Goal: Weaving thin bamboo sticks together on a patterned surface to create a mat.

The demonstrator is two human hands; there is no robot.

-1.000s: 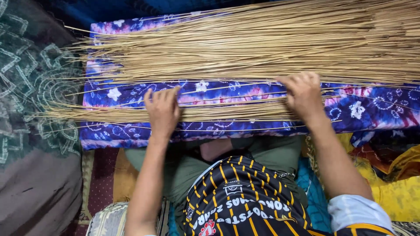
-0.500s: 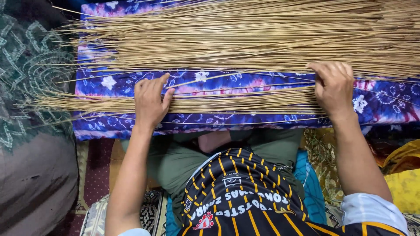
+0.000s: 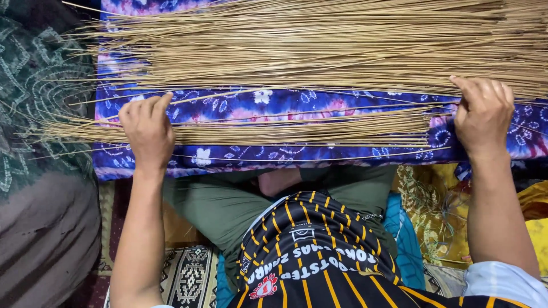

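Black shirt (image 3: 319, 256) with yellow stripes, green trousers (image 3: 222, 205).

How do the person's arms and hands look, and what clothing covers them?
Both hands, the left hand and the right hand, are bare, without gloves, rings or a watch. The forearms are uncovered. A short pale sleeve ends at the right elbow; it belongs to a black jersey with yellow stripes.

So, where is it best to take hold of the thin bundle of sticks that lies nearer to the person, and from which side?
Probably at both ends together, from above. The thin bundle of sticks lies flat and long across the purple patterned cloth, so one middle grip would likely let it sag and scatter. The left hand and right hand already press near its ends; fingers could curl under there.
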